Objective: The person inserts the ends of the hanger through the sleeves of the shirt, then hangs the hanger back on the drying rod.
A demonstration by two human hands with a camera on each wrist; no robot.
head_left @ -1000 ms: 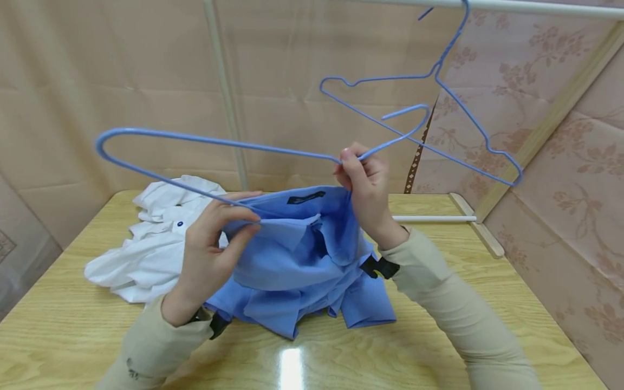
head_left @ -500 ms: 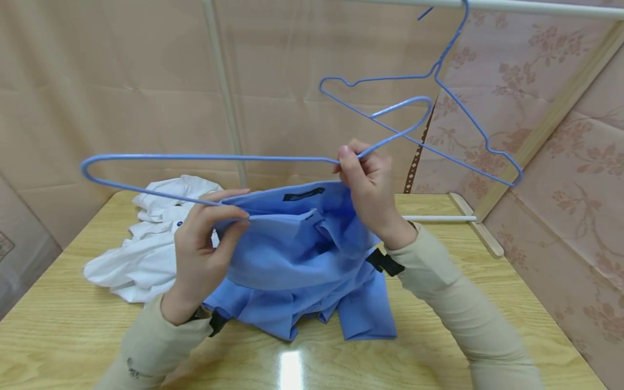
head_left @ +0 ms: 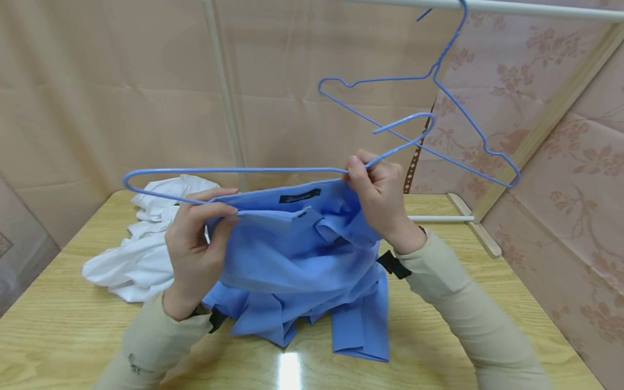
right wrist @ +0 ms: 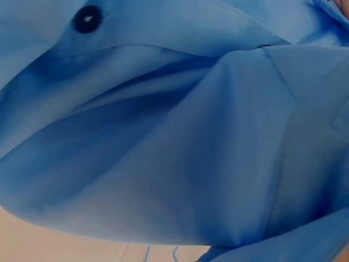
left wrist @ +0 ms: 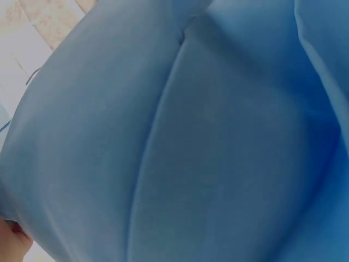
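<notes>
In the head view my left hand (head_left: pixel 197 244) pinches the left end of a blue shirt's (head_left: pixel 292 260) upper edge between thumb and fingers. My right hand (head_left: pixel 377 197) grips a blue wire hanger (head_left: pixel 244 170) at the base of its hook, close to the shirt's right end. One hanger arm reaches out to the left; its lower bar runs past my left fingers into the opening, so the other arm is hidden. A black label shows inside the back edge. Folds of blue cloth fill both wrist views, with a dark button (right wrist: pixel 87 19) in the right one.
A crumpled white garment (head_left: pixel 141 254) lies at the left of the wooden table (head_left: pixel 49 330). Above right, a second blue hanger (head_left: pixel 446 49) hangs from a white rail (head_left: pixel 546 6). A low white bar (head_left: pixel 441 219) and wooden foot stand at the back right.
The held hanger's left arm has dropped, then moved back rightward. My left hand has shifted left with the edge; my right hand has moved slightly right and down. The lower cloth hangs further down.
</notes>
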